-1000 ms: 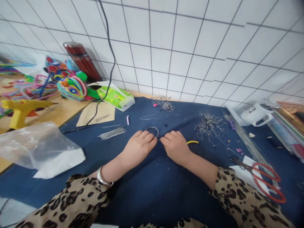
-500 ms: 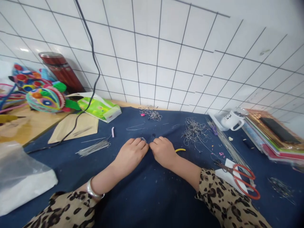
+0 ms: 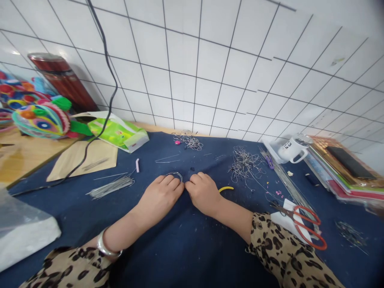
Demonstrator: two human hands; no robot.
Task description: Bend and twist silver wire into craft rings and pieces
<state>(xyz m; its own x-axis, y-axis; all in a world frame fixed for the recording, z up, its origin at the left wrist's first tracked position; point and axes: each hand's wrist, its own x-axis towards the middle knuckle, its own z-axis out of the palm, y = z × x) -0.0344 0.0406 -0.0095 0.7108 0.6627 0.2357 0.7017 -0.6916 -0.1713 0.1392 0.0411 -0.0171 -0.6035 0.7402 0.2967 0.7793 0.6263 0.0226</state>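
Shows thin, shiny metal in the wire loop [image 3: 175, 175] and the bracelet [image 3: 106, 249], above a matt, lint-flecked blue cloth [image 3: 180, 248]. Shows glossy glazed tiles on the wall [image 3: 210, 60], smooth red plastic on the handles of the scissors [image 3: 297, 219], printed fabric in the sleeves [image 3: 288, 256] and matt wood at the tabletop [image 3: 24, 160].

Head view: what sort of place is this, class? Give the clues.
Probably a handicraft workbench: the left hand and right hand pinch a wire loop on a blue cloth, beside wire heaps, red scissors and colourful paper ornaments.
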